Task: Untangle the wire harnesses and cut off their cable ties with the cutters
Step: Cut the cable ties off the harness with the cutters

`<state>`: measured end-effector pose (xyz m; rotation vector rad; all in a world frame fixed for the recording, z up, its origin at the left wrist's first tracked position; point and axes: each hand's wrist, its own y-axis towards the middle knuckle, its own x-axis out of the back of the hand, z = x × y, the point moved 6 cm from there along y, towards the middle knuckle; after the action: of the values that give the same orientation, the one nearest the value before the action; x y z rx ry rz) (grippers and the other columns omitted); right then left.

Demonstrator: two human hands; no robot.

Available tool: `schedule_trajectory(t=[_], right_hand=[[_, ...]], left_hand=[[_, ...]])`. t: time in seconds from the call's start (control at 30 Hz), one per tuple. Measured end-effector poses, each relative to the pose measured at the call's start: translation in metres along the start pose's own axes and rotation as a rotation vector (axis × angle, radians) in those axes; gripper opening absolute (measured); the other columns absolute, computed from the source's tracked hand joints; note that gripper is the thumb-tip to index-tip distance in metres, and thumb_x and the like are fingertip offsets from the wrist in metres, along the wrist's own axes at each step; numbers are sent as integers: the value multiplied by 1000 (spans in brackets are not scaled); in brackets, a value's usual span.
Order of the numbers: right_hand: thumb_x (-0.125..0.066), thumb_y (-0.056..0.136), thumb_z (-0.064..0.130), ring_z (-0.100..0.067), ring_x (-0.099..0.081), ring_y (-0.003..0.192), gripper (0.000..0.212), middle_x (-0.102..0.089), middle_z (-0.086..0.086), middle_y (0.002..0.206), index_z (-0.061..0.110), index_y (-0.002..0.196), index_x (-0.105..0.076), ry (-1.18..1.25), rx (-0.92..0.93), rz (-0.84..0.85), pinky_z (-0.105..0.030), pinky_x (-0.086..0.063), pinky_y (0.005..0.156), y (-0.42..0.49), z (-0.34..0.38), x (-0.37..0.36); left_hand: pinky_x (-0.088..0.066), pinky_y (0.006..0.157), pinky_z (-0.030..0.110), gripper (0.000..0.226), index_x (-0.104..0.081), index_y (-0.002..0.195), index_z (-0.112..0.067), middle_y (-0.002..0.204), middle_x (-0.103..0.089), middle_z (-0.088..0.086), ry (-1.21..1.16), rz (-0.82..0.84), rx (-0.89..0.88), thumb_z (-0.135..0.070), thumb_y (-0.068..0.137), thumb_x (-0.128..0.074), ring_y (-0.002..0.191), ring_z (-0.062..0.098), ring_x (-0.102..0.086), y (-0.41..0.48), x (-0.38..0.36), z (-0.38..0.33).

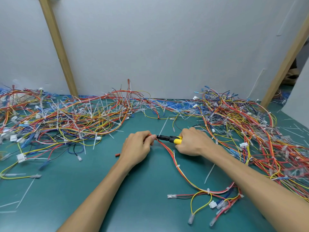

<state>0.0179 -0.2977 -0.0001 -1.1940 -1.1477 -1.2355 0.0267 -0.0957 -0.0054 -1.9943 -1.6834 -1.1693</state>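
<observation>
Heaps of tangled wire harnesses [66, 118] flank our green mat [83, 190], most bristling with white ties, so we judge the bulk of the job remains. One harness [182, 171] lies separated before us, several ties [208, 190] still on it. Our left hand [136, 147] pinches its upper end. Our right hand [194, 142] grips the cutters [168, 138], whose nose meets the wires there. Snipped tie strips [209, 173] lie loose.

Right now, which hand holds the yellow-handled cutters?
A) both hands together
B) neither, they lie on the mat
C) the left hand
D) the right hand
D: the right hand grips the cutters by their yellow handles, while the left hand pinches the harness at the cutters' tip.
</observation>
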Motion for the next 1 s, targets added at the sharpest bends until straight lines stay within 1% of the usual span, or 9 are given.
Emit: schedule_trajectory(t=[0.23,0.33,0.5,0.57,0.67,0.77,0.87,0.93,1.0], right_hand=[[-57,72,43,-16,-47,61,21,-51,-1,71,22,71,-53,5,5,-23,-28,-26,50,-3,1,1],[-56,71,43,-21,-49,63,22,-50,-1,71,21,69,-53,5,3,-46,-28,-26,51,-5,3,2],[-59,76,46,-27,-53,74,23,-47,0,74,23,78,-57,1,-17,-66,-32,-34,61,-6,3,0],[-58,76,48,-28,-54,77,26,-46,1,74,23,83,-59,1,-33,-79,-33,-36,63,-7,3,0],[-57,78,50,-30,-54,78,28,-49,0,75,22,83,-56,13,-80,-98,-34,-37,64,-10,2,0],[-56,81,52,-31,-51,80,32,-54,-3,85,22,90,-56,49,-190,-127,-34,-37,66,-16,-2,1],[-57,77,62,-30,-50,89,48,-52,-3,97,24,105,-50,134,-264,-87,-37,-37,70,-23,-4,-1],[-59,71,68,-30,-54,104,64,-54,-4,111,24,117,-48,185,-257,-43,-38,-40,75,-26,1,-3],[-62,70,69,-29,-49,120,74,-51,-4,124,25,127,-47,194,-229,-55,-40,-43,84,-31,8,-3]], left_hand=[[-29,55,31,35,-59,72,-19,52,-47,-6,9,11,-3,-36,102,-51,58,11,-46,0,0,1],[-29,56,31,35,-59,73,-19,53,-48,-6,13,11,-2,-37,101,-51,60,12,-47,0,-1,1],[-29,56,31,35,-57,71,-22,53,-48,-8,16,18,-5,-38,102,-50,60,9,-48,1,-2,3],[-30,56,31,35,-57,71,-23,54,-49,-8,21,22,-14,-39,102,-50,60,9,-49,1,-2,3],[-32,57,31,34,-57,71,-24,55,-51,-8,11,15,-43,-38,101,-50,60,9,-50,1,-1,2],[-41,60,33,31,-58,74,-26,60,-58,-10,81,21,-65,-38,101,-50,64,15,-54,1,3,6],[-51,67,38,30,-60,76,-26,67,-66,-7,155,9,-48,-39,101,-51,71,20,-60,1,14,17],[-52,68,39,30,-60,75,-25,66,-66,-7,138,-4,-43,-38,101,-52,70,19,-61,2,19,21],[-52,67,38,30,-59,74,-26,65,-66,-7,151,-2,-51,-39,100,-52,69,18,-61,2,20,20]])
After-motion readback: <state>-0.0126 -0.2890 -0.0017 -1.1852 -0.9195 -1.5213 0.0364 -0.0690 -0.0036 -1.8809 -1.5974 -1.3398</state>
